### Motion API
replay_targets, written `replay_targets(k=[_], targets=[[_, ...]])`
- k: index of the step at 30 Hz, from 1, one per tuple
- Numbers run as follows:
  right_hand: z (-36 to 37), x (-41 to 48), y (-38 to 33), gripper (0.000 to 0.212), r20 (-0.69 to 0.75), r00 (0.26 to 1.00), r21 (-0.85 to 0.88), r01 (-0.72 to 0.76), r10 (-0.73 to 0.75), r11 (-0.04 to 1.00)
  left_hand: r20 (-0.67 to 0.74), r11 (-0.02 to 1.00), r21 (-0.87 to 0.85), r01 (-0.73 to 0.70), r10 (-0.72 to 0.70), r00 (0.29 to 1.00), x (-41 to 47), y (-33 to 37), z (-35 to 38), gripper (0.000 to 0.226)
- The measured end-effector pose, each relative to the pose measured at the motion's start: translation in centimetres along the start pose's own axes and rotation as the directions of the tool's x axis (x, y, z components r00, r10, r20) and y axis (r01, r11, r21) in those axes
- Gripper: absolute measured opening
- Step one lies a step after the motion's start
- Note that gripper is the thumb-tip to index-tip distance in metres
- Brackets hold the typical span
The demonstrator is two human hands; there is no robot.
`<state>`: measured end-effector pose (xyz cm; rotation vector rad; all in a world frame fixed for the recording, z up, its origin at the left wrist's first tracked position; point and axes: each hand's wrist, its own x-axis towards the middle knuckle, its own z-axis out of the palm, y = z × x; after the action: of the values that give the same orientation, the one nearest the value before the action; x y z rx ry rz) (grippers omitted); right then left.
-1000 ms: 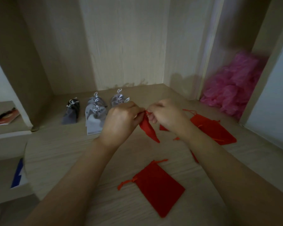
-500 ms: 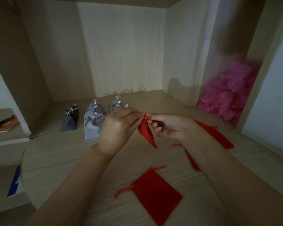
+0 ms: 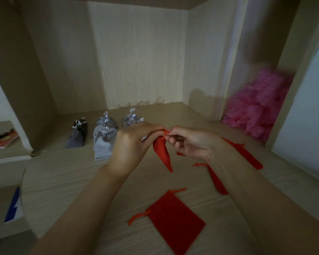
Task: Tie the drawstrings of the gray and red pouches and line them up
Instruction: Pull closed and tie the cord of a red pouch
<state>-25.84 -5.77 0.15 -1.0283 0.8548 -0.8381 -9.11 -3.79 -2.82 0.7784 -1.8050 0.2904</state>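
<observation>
Hands meet above the middle of the wooden tabletop (image 3: 63, 181), and from my remote seat I see them working at one spot. The left hand (image 3: 131, 144) has its fingers curled and its fingertips pinched on the orange-red drawstring (image 3: 165, 134) at the gathered neck of a red pouch (image 3: 162, 155). The right hand (image 3: 191, 144) pinches the same drawstring from the other side between thumb and forefinger, with its other fingers loosely curled below. The pouch hangs from that pinch, its neck cinched, its body tilted down and to the right, its bottom corner clear of the table as far as I can tell.

A flat red pouch (image 3: 175, 218) lies open-necked on the near part of the table, its strings trailing left. Another red pouch (image 3: 216, 181) shows partly under the right forearm, and a further one (image 3: 247, 155) lies to the right beyond the wrist.

On the far left the gray pouches stand in a group with silver ties: a dark gray pouch (image 3: 77, 135) on the left, a light gray pouch (image 3: 103, 144) just right of it with one (image 3: 107, 121) close behind, and one more (image 3: 130, 119) partly hidden by the left hand.

A heap of pink plastic bags (image 3: 260, 107) fills the right-hand compartment. A booklet (image 3: 4, 139) lies on the low shelf at far left.
</observation>
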Motion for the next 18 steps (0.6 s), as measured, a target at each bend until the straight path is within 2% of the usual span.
replay_targets(k=[2, 7, 9, 13, 15, 18], targets=[[0.0, 0.1, 0.1, 0.035, 0.05, 0.997, -0.024, 0.053, -0.052, 0.998, -0.053, 0.993, -0.059, 0.103, -0.106, 0.993, 0.2, 0.5, -0.2, 0.017], [0.5, 0.0, 0.1, 0.009, 0.117, 0.943, -0.137, 0.327, -0.313, 0.935, -0.074, 0.942, -0.223, 0.252, -0.274, 0.959, 0.5, 0.8, -0.8, 0.008], [0.6, -0.2, -0.1, 0.01, 0.131, 0.905, -0.243, 0.426, -0.405, 0.872, -0.064, 0.907, -0.285, 0.311, -0.342, 0.938, 0.6, 0.7, -0.8, 0.017], [1.0, -0.8, -0.5, 0.02, 0.141, 0.797, -0.469, 0.576, -0.587, 0.669, -0.01, 0.85, -0.368, 0.377, -0.409, 0.912, 0.6, 0.7, -0.7, 0.015], [1.1, -0.8, -0.6, 0.021, 0.155, 0.762, -0.498, 0.61, -0.629, 0.616, 0.01, 0.818, -0.424, 0.389, -0.426, 0.905, 0.7, 0.7, -0.8, 0.012], [0.9, -0.8, -0.8, 0.019, 0.184, 0.759, -0.516, 0.616, -0.625, 0.595, 0.041, 0.778, -0.488, 0.396, -0.433, 0.901, 0.7, 0.8, -0.8, 0.011]])
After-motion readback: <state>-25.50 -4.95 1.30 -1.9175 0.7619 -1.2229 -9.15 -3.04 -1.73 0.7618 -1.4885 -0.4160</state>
